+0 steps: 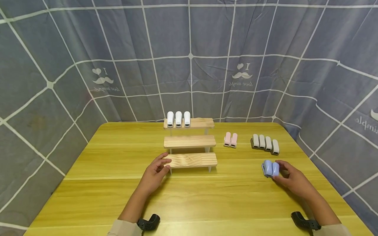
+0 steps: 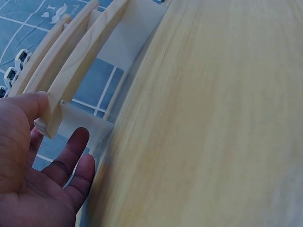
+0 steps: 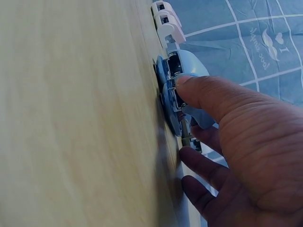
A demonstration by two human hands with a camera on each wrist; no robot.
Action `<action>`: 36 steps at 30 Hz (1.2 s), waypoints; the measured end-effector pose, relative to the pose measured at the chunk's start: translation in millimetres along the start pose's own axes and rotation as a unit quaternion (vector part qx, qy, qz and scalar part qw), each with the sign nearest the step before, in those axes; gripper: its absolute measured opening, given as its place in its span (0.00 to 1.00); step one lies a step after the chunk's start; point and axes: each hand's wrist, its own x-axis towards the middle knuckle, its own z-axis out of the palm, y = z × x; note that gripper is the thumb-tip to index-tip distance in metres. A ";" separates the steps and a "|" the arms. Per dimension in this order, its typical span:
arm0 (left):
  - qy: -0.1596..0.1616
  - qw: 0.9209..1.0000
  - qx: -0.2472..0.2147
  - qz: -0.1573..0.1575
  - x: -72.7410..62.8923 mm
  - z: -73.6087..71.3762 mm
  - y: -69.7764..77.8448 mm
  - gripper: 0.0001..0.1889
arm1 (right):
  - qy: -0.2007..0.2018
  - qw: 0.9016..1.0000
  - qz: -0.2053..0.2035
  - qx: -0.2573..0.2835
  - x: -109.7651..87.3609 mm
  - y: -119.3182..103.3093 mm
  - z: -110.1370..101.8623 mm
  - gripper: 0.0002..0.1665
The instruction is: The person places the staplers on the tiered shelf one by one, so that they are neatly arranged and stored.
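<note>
My left hand [image 1: 152, 176] grips the left end of the lowest step of a three-step wooden stand [image 1: 193, 160]. In the left wrist view, the thumb lies against the edge of the lowest step [image 2: 71, 78] and two fingers stay spread below it. Over at the right, my right hand [image 1: 292, 179] pinches the right one of two blue mini staplers [image 1: 275, 169], which sit side by side on the table. The right wrist view has the thumb on the front of that blue stapler [image 3: 198, 115]; the other fingertips are partly hidden behind it.
Three white mini staplers [image 1: 178, 119] stand on the top step, towards its left. Two pink staplers [image 1: 230, 139] lie right of the stand, and several beige ones [image 1: 265, 143] form a row farther right. A grey checked curtain [image 1: 212, 75] hangs behind the wooden table [image 1: 224, 203].
</note>
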 end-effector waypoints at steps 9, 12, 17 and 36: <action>0.003 1.000 0.001 -0.006 0.8 0.1 0.4 0.12 | -0.002 1.000 -0.002 -0.004 1.0 -3.0 -1.9 0.41; 0.004 1.000 0.002 -0.007 0.8 0.4 0.9 0.12 | -0.013 1.000 -0.003 -0.003 1.6 -4.5 -2.5 0.44; 0.003 1.000 0.004 -0.010 0.3 0.3 0.7 0.13 | -0.020 1.000 -0.001 -0.002 1.1 -6.5 -1.8 0.44; 0.004 1.000 0.006 -0.007 0.3 -0.2 0.7 0.13 | 0.034 0.998 -0.005 0.061 2.4 -10.7 -8.7 0.38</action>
